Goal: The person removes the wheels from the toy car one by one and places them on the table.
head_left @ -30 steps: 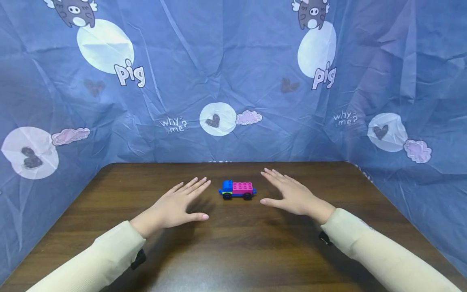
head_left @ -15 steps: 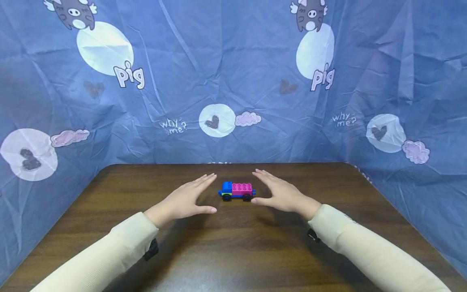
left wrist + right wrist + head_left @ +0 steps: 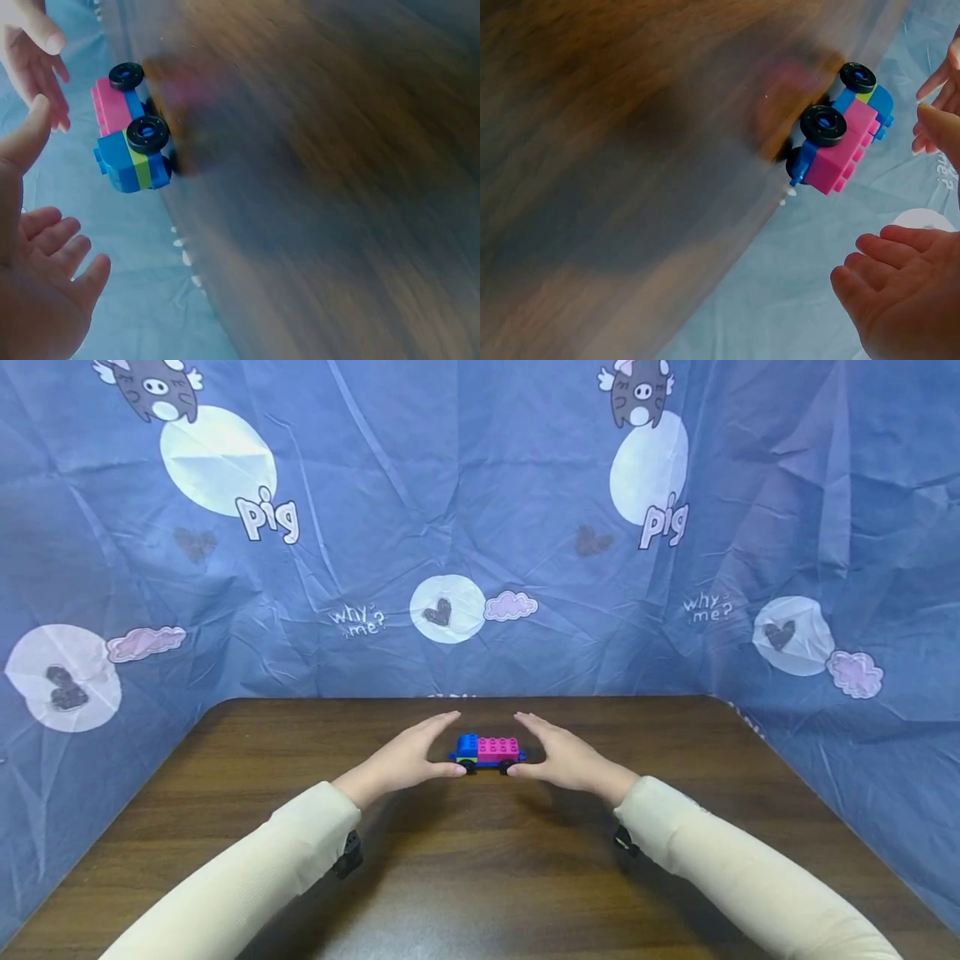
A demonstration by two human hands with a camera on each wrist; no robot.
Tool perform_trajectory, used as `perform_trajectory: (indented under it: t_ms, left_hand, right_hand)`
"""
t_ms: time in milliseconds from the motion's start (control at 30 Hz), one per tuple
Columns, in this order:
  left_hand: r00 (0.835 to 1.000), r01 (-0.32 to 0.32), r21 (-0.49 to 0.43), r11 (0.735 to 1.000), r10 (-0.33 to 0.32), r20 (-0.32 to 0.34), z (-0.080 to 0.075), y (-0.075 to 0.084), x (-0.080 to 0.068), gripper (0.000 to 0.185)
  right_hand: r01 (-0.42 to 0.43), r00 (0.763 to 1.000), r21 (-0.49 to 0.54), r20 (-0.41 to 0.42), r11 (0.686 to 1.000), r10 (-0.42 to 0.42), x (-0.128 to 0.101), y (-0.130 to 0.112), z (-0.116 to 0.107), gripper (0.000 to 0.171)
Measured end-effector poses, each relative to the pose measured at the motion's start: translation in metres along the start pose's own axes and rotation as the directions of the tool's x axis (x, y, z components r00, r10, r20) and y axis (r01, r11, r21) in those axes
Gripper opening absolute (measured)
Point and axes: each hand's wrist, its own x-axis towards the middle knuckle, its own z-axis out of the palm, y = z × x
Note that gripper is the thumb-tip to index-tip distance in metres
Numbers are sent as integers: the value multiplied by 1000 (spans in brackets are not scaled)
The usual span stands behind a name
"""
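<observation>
- Our left hand [image 3: 405, 760] is open, fingers straight and together, thumb tip just beside the blue cab end of the toy brick truck [image 3: 487, 752]; we cannot tell whether it touches.
- Our right hand [image 3: 566, 758] is open in the same cupped way, thumb tip close to the truck's pink rear end, fingers arched past it.
- The truck stands on its four black wheels between our two hands, on the dark wooden table [image 3: 487, 877], near the table's far edge.
- From the left wrist view we see the truck's [image 3: 129, 150] blue cab with a green stripe, and the pink block behind it.
- Cream sleeves [image 3: 247, 881] cover both forearms.
- Behind the truck a blue cartoon-pig sheet [image 3: 465, 510] hangs around the table.
</observation>
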Motion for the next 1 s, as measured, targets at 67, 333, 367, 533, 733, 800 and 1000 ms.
perform_trajectory:
  t_ms: [67,333,367,533,733,800,1000]
  left_hand:
    - [1000,10,-43,999,-10,2,2,-2,5,80]
    - [999,48,-174,984,-48,5,12,-14,20,63]
    - [999,52,-187,981,-53,1,13,-15,22,61]
    - [998,58,-221,974,-65,-24,19,-14,30,48]
    - [997,66,-192,979,-73,-29,23,-13,35,37]
    - [997,68,-176,982,-74,-27,24,-13,37,34]
    - [996,86,-155,984,-89,-10,26,-13,39,31]
  right_hand:
    - [1,1000,21,-5,1000,-1,4,0,3,88]
    - [-28,1000,106,-3,994,28,20,1,12,81]
    - [-31,1000,105,-2,994,31,22,2,13,80]
    - [-24,1000,95,-2,995,24,30,3,16,65]
    - [-22,1000,80,-4,997,23,39,3,21,45]
    - [-25,1000,76,-12,997,26,41,2,24,42]
    - [-41,999,105,-16,994,43,48,1,29,39]
